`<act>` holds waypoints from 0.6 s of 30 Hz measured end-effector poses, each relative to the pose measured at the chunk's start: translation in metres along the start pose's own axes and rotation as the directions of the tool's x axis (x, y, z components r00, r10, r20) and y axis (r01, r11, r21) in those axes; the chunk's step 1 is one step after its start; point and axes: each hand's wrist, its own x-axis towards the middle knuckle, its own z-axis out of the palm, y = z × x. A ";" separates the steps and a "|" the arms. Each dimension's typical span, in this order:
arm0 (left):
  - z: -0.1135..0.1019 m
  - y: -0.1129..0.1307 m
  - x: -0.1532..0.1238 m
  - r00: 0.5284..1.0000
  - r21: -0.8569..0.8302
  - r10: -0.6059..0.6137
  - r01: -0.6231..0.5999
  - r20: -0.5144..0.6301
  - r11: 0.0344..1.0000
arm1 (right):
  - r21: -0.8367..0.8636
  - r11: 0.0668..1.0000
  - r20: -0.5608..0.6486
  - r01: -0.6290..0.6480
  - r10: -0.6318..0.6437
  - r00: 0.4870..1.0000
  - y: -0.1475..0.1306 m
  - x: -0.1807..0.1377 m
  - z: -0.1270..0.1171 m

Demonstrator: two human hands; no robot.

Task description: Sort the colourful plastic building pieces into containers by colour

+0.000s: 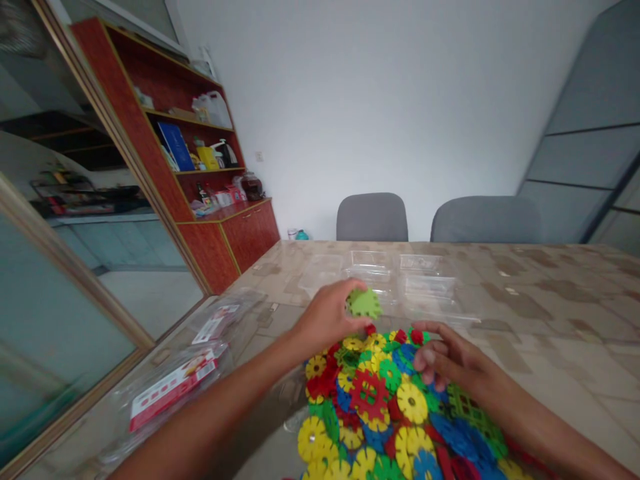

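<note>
On the beige marble-patterned table [550, 320], near its front edge, lies a heap of flat plastic snowflake-shaped building discs in red, yellow, blue and green [375, 407]. Person's left hand [327, 315] is raised just past the far edge of the heap, thumb and fingers clamped on one light green toothed plastic piece [365, 303], which is held clear above the table, between the heap and the trays. Person's right hand [445, 363] lies on the right side of the heap, palm down, fingers bent and close together, touching the discs; the tips are blurred, so it may be pinching one, cannot tell. A green square-lattice plastic plate [470, 410] sits under that wrist, in the heap. Just behind the hands is a row of clear shallow plastic trays [425, 283], set side by side. Left of the left forearm, near the table edge, lie clear plastic bags with red-and-white card labels [173, 387]. Two grey upholstered chairs [372, 217] stand at the far side of the table. A red-brown wooden shelf unit with books and bottles [200, 173] stands against the left wall.
</note>
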 end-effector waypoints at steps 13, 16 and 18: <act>0.015 -0.059 0.089 0.978 0.173 0.006 -0.043 0.209 0.984 | -0.042 0.999 0.005 -0.008 0.008 1.000 -0.014 -0.002 -0.018; 0.005 -0.054 0.077 0.983 0.164 0.037 -0.067 0.178 0.984 | -0.082 0.996 0.009 0.023 -0.022 1.000 -0.019 -0.004 -0.020; -0.003 -0.049 0.064 0.988 0.147 0.059 -0.080 0.140 0.986 | -0.156 0.986 -0.001 0.057 -0.058 0.998 -0.022 -0.006 -0.026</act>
